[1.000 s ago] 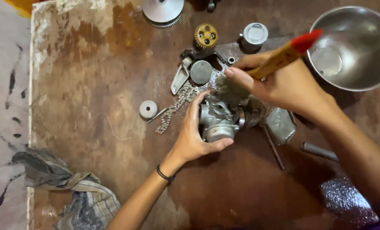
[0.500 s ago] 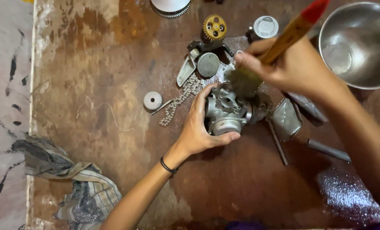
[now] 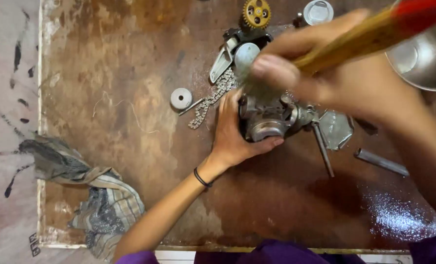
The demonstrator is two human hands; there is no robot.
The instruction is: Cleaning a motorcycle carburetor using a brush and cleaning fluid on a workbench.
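My left hand [image 3: 238, 133] grips a grey metal engine part [image 3: 271, 120] that rests on the brown wooden board [image 3: 120, 98]. My right hand [image 3: 345, 80] is blurred with motion and holds a paintbrush with a wooden handle and red end [image 3: 374, 34]. The brush's bristles are down against the top of the metal part. A wet shiny patch lies on the board at the lower right.
A chain [image 3: 210, 100], a small round grey cap [image 3: 181, 98], a brass gear [image 3: 256, 13], a round lid [image 3: 318, 11] and flat metal pieces lie around the part. A steel bowl [image 3: 425, 58] stands at the right. A metal rod [image 3: 380, 162] lies nearby. A striped rag [image 3: 88, 190] hangs at the board's left edge.
The view has drawn closer over the board. My right hand with the brush has shifted slightly right over the metal part, while my left hand keeps its grip.
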